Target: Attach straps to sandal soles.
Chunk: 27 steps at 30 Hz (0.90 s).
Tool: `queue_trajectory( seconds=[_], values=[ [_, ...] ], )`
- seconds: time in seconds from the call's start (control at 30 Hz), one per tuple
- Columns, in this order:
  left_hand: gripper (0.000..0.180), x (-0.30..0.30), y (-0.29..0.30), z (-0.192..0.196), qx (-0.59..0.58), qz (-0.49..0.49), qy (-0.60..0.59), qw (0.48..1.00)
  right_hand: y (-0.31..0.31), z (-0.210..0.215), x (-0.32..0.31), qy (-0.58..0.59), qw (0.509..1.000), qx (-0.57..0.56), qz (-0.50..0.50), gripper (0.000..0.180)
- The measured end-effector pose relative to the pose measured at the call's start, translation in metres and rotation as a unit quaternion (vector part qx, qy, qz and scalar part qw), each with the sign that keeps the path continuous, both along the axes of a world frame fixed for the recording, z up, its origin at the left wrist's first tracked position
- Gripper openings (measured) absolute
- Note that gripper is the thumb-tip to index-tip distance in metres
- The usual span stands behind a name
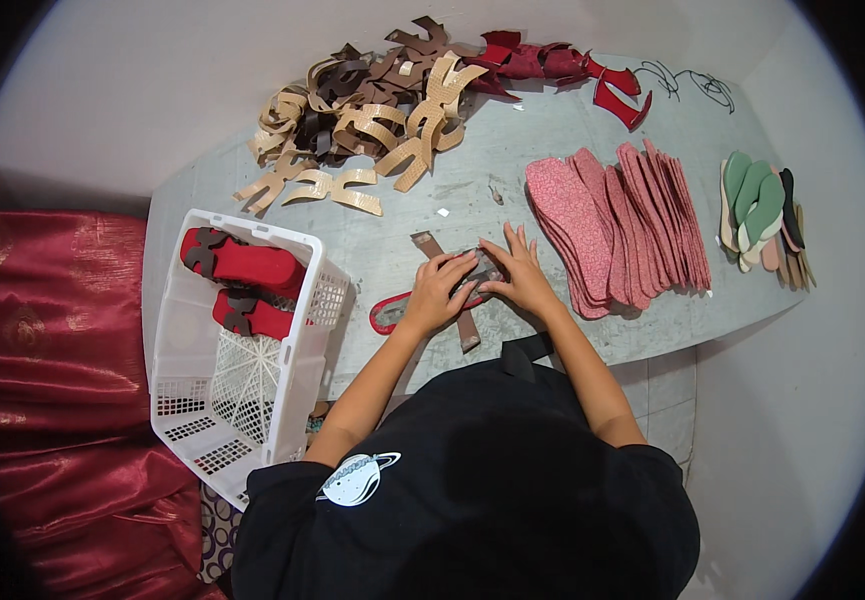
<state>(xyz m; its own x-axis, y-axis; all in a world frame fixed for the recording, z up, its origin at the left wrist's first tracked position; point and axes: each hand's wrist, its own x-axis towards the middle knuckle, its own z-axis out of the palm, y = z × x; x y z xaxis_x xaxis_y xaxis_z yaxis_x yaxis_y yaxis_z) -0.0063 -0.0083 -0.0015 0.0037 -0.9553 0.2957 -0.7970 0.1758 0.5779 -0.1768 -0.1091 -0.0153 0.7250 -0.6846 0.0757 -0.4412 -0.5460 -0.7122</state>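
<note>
A sandal sole (388,312) with a red rim and a grey, patchy face lies on the table in front of me. A brown strap (468,333) runs crosswise under it, both ends sticking out past the sole. My left hand (440,292) bends its fingers over the middle of the sole, closed on it. My right hand (524,278) grips the sole's right end, thumb and fingertips on the grey face and some fingers raised. Both thumbs come close together. My hands hide much of the sole's right half.
Left stands a white plastic basket (302,300) holding red sandals (247,265) with brown straps. Beige and brown cut straps (362,120) pile at the back, beside red pieces (542,65). Pink insoles (577,220) fan out at right; green and other-coloured soles (755,200) lie farther right.
</note>
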Motion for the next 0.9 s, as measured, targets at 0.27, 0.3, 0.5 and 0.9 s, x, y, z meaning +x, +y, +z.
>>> queue_trajectory(
  seconds=[0.27, 0.3, 0.5, 0.9],
  values=[
    [0.037, 0.003, 0.003, -0.002, 0.006, -0.002, -0.035, 0.999, -0.002, 0.005, 0.002, 0.05, 0.998, 0.008, 0.031, 0.075],
    [0.037, 0.001, 0.002, -0.002, 0.006, -0.004, -0.035, 0.999, -0.002, 0.004, 0.002, 0.05, 0.998, 0.008, 0.03, 0.075],
    [0.027, -0.003, 0.004, -0.001, 0.0, 0.059, -0.06, 0.996, -0.007, 0.002, 0.006, 0.08, 0.996, 0.016, 0.031, 0.077],
    [0.022, -0.002, 0.001, -0.005, 0.003, 0.094, -0.041, 0.995, -0.022, 0.013, 0.016, 0.184, 0.979, 0.04, 0.083, 0.078]
  ],
)
